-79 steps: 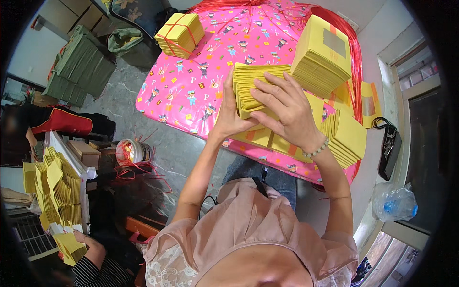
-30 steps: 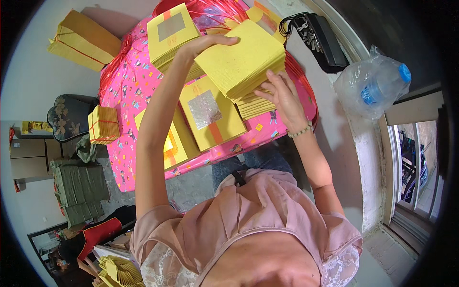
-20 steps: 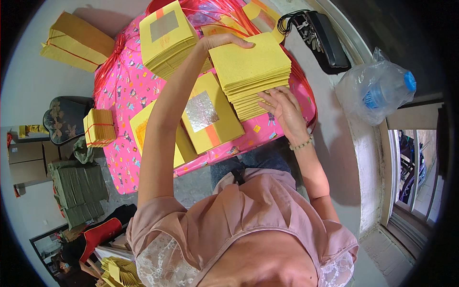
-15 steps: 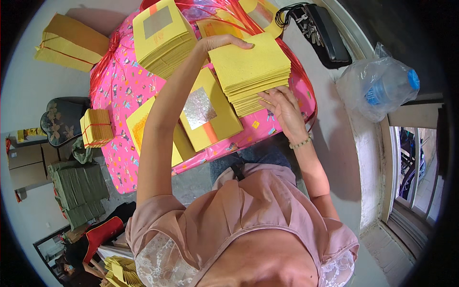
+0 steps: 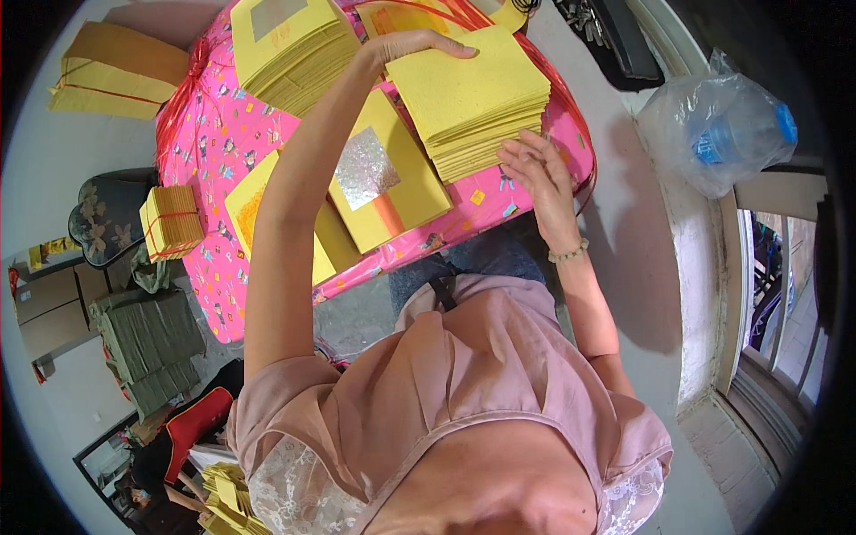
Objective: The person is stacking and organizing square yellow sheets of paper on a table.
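Observation:
A thick stack of yellow paper sheets (image 5: 468, 85) stands near the right side of a table with a pink patterned cover (image 5: 234, 152). My left hand (image 5: 415, 46) grips the stack's far left corner, thumb flat on the top sheet and fingers hidden behind. Beside the stack's near right edge is my right hand (image 5: 546, 178), open, its fingers bent and slightly apart with nothing in them. Just left of the stack lies a yellow paper pile with a silver square (image 5: 367, 169) on top. Another tall pile with a silver patch (image 5: 294, 62) rises behind my left forearm.
Red plastic strips (image 5: 557, 85) run along the table's right rim. A small tied yellow bundle (image 5: 172, 223) is at the left edge. A bagged plastic bottle (image 5: 727, 134) and a black case with keys (image 5: 615, 40) lie to the right. Another person (image 5: 192, 432) bends over yellow paper at lower left.
My right hand has come away slightly from the stack's near edge, its fingers lifting. My left hand keeps its hold on the far corner. The whole view has shifted a little.

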`<state>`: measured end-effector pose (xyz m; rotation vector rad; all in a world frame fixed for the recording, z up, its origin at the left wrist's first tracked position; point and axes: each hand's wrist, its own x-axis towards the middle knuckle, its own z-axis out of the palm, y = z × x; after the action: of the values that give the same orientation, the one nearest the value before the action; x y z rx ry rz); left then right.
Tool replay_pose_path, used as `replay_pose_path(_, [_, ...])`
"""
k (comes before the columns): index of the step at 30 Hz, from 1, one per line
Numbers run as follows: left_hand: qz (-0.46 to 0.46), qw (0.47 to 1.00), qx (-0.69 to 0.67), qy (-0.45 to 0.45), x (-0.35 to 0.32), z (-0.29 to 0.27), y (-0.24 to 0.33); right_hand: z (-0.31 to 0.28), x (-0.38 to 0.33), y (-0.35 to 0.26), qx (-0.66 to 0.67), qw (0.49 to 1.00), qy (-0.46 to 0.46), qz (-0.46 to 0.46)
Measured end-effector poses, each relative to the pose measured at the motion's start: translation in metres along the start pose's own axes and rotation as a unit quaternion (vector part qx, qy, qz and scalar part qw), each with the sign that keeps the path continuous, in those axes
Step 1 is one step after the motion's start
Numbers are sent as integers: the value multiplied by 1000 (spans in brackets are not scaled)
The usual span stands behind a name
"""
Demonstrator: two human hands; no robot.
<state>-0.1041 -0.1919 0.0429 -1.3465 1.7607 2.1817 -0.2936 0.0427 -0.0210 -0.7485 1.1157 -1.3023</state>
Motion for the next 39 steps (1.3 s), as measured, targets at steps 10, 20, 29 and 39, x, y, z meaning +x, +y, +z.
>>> replay_pose_path(10, [7, 998, 70, 7, 6, 2, 6, -8, -40, 47, -563, 787, -19, -251])
replay_pose_path(20, [11, 988, 146, 55, 11, -17, -4, 0, -27, 72, -608, 730, -42, -308])
replay_pose_path(29, [13, 986, 144, 88, 7, -12, -9, -1, -26, 73, -606, 729, -45, -315])
replay_pose_path(39, [-25, 986, 139, 89, 7, -9, -6, -1, -23, 73, -614, 720, -35, -321])
